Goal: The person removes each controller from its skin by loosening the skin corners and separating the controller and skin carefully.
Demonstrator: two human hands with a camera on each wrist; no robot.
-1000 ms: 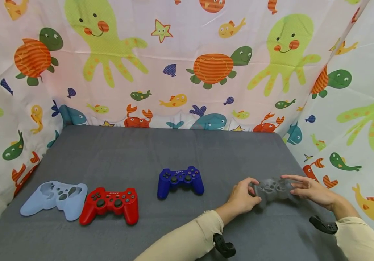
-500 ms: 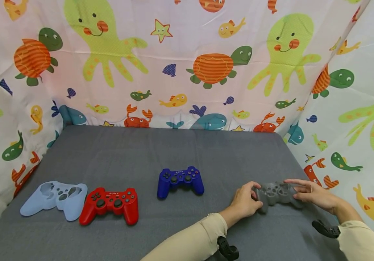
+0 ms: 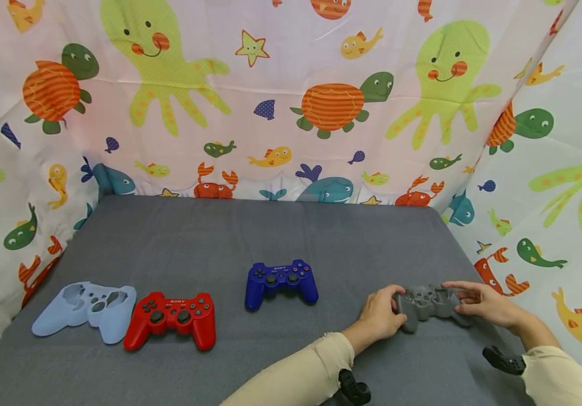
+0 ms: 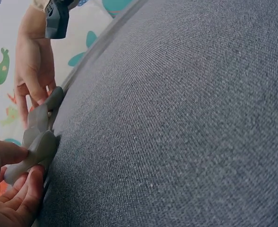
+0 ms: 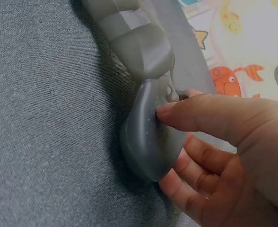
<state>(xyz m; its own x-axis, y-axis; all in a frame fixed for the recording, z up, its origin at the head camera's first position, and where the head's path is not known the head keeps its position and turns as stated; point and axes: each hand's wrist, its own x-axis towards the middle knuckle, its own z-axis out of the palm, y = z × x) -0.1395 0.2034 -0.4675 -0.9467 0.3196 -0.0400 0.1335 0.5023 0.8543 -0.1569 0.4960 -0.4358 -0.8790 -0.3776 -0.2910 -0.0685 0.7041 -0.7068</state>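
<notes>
A grey silicone controller cover (image 3: 425, 301) lies low over the right part of the table in the head view. My left hand (image 3: 379, 314) pinches its left grip between thumb and fingers; the left wrist view shows the thumb above and fingers (image 4: 28, 189) below. On the opposite side, my right hand (image 3: 491, 307) holds the right grip. In the right wrist view, the thumb presses the near face of the cover (image 5: 146, 127), with the other fingers (image 5: 181, 189) behind and under it. Whether the cover's underside touches the cloth, I cannot tell.
A blue game controller (image 3: 281, 282) lies mid-table. Farther left are a red game controller (image 3: 171, 318) and a light blue silicone controller cover (image 3: 88, 309), side by side. Grey cloth covers the table (image 3: 270, 231). Sea-animal curtains (image 3: 291, 84) hang behind and at both sides.
Both hands have shifted slightly right with the grey cover, and its face is less blurred than a second ago. Over the last half second little has moved. The other controllers have stayed put.
</notes>
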